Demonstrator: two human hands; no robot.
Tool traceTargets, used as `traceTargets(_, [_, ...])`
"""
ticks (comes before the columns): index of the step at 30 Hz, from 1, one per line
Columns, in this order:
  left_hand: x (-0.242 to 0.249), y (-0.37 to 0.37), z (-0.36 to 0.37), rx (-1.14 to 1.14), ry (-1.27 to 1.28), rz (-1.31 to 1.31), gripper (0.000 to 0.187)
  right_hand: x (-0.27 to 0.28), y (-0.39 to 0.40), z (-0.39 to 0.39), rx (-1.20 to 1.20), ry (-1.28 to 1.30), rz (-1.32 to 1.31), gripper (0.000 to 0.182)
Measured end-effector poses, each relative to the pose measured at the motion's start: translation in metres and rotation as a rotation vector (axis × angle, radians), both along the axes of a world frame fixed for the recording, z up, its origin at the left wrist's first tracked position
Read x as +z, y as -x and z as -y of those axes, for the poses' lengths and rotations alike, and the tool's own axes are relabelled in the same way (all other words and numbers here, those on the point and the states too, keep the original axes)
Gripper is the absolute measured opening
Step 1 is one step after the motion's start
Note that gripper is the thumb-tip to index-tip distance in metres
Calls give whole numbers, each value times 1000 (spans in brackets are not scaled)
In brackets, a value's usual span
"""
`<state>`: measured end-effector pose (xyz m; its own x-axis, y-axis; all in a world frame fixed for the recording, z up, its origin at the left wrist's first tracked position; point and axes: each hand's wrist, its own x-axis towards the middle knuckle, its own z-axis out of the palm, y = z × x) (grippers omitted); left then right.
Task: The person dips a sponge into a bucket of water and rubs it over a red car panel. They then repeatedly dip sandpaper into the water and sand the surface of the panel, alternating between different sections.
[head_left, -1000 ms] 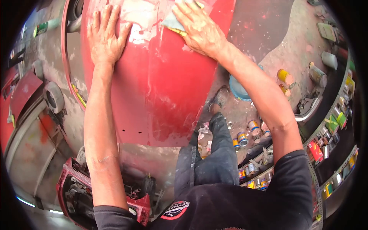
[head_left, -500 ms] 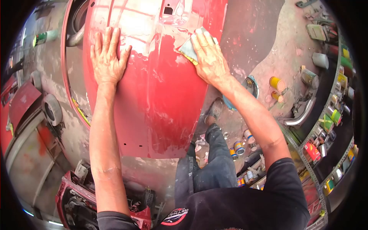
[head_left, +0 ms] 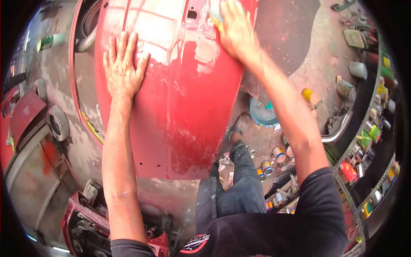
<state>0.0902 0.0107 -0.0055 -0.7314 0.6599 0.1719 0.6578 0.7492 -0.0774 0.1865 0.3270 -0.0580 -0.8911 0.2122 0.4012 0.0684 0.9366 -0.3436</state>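
A wet, glossy red car panel (head_left: 188, 115), which looks like a door, lies in front of me with a square hole near its top. My left hand (head_left: 123, 73) rests flat on its left side, fingers spread, holding nothing. Up at the right, by the recess around the hole, my right hand (head_left: 235, 34) presses a pale grey pad with a yellow edge (head_left: 216, 16) on the panel. My fingers cover much of the pad, and motion blurs them slightly.
A blue basin (head_left: 262, 115) stands on the floor right of the panel. Paint cans (head_left: 266, 167) and a yellow can (head_left: 310, 96) are nearby. Loaded metal shelving (head_left: 338, 171) runs along the right. Tyres (head_left: 58, 123) and red car parts (head_left: 87, 216) lie left.
My right hand has slid the pad up and slightly right along the panel. The left hand stays in place on the panel. The view has shifted slightly, and more of the basin shows.
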Motion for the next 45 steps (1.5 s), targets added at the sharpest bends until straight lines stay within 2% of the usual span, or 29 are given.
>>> traceTargets(1, [-2, 2, 1, -16, -16, -8, 67, 2, 23, -19, 26, 93, 301, 43])
traceTargets(2, [-2, 4, 0, -18, -14, -4, 67, 33, 47, -26, 45, 302, 100, 37])
traceTargets(6, [1, 5, -6, -27, -17, -7, 66, 49, 49, -28, 75, 310, 244, 35])
traceTargets(7, [0, 5, -6, -21, -10, -13, 66, 37, 43, -8, 210, 252, -298, 34])
traceTargets(8, [-1, 4, -2, -10, 0, -15, 66, 33, 21, -10, 83, 249, -149, 36])
traceTargets(9, [1, 2, -3, -3, -12, -8, 66, 23, 4, -2, 53, 178, -125, 36])
traceTargets(12, [-1, 0, 0, 1, -4, -11, 66, 13, 20, -21, 72, 80, 36, 37])
traceTargets(13, [-1, 1, 0, 6, -1, -8, 66, 16, 37, -31, 80, 131, 126, 38])
traceTargets(15, [0, 6, -2, -15, -18, -11, 66, 35, 60, -36, 82, 273, 81, 38])
traceTargets(17, [3, 4, -4, -33, -30, -10, 67, 34, 55, -31, 67, 266, 137, 39])
traceTargets(18, [3, 5, -5, -23, -21, -6, 67, 17, 37, -23, 69, 116, 199, 39])
traceTargets(19, [2, 3, -4, -11, -13, -4, 67, 0, 9, -6, 74, -117, 107, 40])
traceTargets(20, [1, 2, -3, 3, -4, -1, 67, 10, -22, 24, -2, -132, 113, 47])
traceTargets(21, [0, 2, -2, 8, -2, -4, 67, 13, -50, 45, 15, 164, -14, 56])
traceTargets(22, [0, 3, -1, 11, -5, -11, 67, 0, -76, 50, 47, 40, 86, 67])
traceTargets(24, [-1, 0, 0, 13, -2, -12, 67, 10, -68, 34, 44, 134, 172, 62])
traceTargets(26, [-2, 2, 1, 4, 0, -17, 67, -1, -24, 1, 36, -146, 122, 60])
traceTargets(27, [-3, 5, 1, -9, -13, -20, 67, 17, 0, -14, 27, 36, 345, 60])
traceTargets(28, [-3, 5, 0, -25, -27, -19, 67, 0, 23, -23, -38, 265, -44, 35])
traceTargets(30, [-1, 5, -2, -27, -19, -6, 66, -1, 16, -20, -16, 241, -76, 37])
traceTargets(31, [0, 4, -3, -21, -8, -6, 66, 0, 2, -2, -90, 177, -46, 37])
traceTargets(34, [0, 4, -2, 0, -2, -14, 66, 0, -73, 51, -3, 92, -10, 39])
traceTargets(37, [-1, 0, 0, 6, -13, 4, 66, 0, -66, 31, -33, 13, 73, 38])
traceTargets(38, [-2, 0, 1, -5, -13, -3, 66, -4, -43, 10, -11, -130, 24, 38])
traceTargets(39, [-3, 2, 1, -15, -17, -20, 66, 6, -15, -10, -25, -78, 166, 52])
traceTargets(40, [-4, 5, 1, -26, -21, -33, 66, -13, 18, -31, -109, -98, -151, 37])
traceTargets(41, [-4, 6, 0, -32, -18, -35, 66, 4, 34, -37, -101, 197, -165, 37])
traceTargets(44, [0, 8, -1, -50, -16, -32, 66, 16, 4, -17, -141, 144, 392, 47])
traceTargets(45, [1, 6, -3, -21, 19, -32, 67, 3, -15, 5, -230, 126, 52, 53])
